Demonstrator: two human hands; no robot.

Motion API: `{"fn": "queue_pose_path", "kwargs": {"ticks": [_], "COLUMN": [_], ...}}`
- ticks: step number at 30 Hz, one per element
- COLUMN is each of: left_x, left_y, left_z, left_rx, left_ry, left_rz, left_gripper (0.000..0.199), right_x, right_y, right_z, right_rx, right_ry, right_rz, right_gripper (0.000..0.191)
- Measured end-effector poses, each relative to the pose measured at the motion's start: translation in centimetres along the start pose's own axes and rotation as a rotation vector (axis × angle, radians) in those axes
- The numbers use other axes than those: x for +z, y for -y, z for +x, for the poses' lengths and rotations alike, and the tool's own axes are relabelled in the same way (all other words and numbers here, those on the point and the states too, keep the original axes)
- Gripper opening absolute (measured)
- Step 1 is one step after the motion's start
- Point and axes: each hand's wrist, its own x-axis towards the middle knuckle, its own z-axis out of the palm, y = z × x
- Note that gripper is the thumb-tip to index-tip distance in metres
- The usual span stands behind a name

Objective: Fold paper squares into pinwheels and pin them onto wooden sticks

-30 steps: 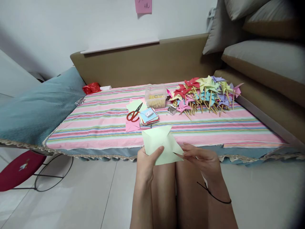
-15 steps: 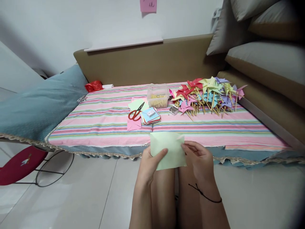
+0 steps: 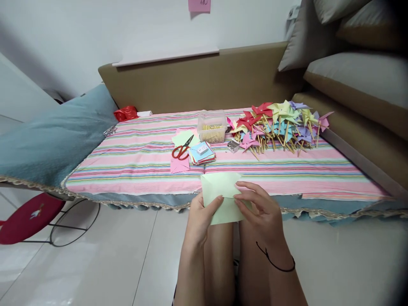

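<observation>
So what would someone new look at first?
Probably the pinwheels, a colourful heap on the right of the cloth. The red-handled scissors might be next, left of the paper stack. Up front, the left hand holds a green paper that the right hand touches.

Soft light, glare on the floor (image 3: 79, 272)

striped cloth (image 3: 143, 157), clear tub (image 3: 207, 119), paper pinwheels (image 3: 287, 131), paper stack (image 3: 199, 158)

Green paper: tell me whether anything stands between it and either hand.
Nothing visible does. The left hand holds the green paper, thumb on its upper face; the right hand has its fingertips at the paper's right side.
</observation>
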Motion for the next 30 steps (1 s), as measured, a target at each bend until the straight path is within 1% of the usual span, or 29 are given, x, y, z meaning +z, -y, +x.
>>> {"fn": "queue_pose_path", "kwargs": {"ticks": [6,8,10,12,13,14,16,17,19,22,27,30], "left_x": [0.0,0.0,-0.1,-0.2,-0.3,-0.4,-0.4,-0.5,-0.5,-0.4,-0.2,-0.5], "left_y": [0.0,0.3,0.5,0.7,0.7,0.8,0.7,0.7,0.7,0.6,0.2,0.1], "left_z": [0.0,0.1,0.3,0.3,0.4,0.4,0.4,0.4,0.4,0.4,0.3,0.4], "left_rx": [0.029,0.044,0.07,0.096,0.104,0.109,0.117,0.121,0.129,0.128,0.094,0.134], "left_ry": [-0.033,-0.066,-0.119,-0.171,-0.186,-0.191,-0.178,-0.165,-0.147,-0.139,-0.088,-0.086], "left_rz": [0.021,0.047,0.086,0.131,0.155,0.177,0.208,0.215,0.216,0.185,0.051,0.017], "left_gripper": [0.04,0.04,0.037,0.033,0.032,0.031,0.03,0.031,0.034,0.034,0.026,0.025], "right_x": [-0.1,-0.1,0.0,0.4,0.6,0.8,1.2,1.4,1.7,1.8,1.6,1.5], "right_y": [0.2,0.3,0.4,0.2,0.1,-0.1,-0.4,-0.5,-0.3,0.3,1.0,0.7], "right_z": [0.1,0.1,0.2,0.1,0.1,0.0,-0.1,-0.2,-0.3,-0.3,0.0,0.0], "right_rx": [-0.048,-0.051,-0.021,0.086,0.168,0.26,0.442,0.521,0.634,0.704,0.724,0.718], "right_ry": [-0.019,-0.014,-0.003,-0.006,-0.011,-0.019,-0.02,-0.012,-0.009,-0.056,-0.119,-0.123], "right_rz": [-0.102,-0.101,-0.053,0.085,0.178,0.27,0.416,0.463,0.531,0.586,0.567,0.539], "right_gripper": [0.012,0.012,0.01,0.008,0.016,0.029,0.051,0.057,0.061,0.066,0.067,0.066]}}
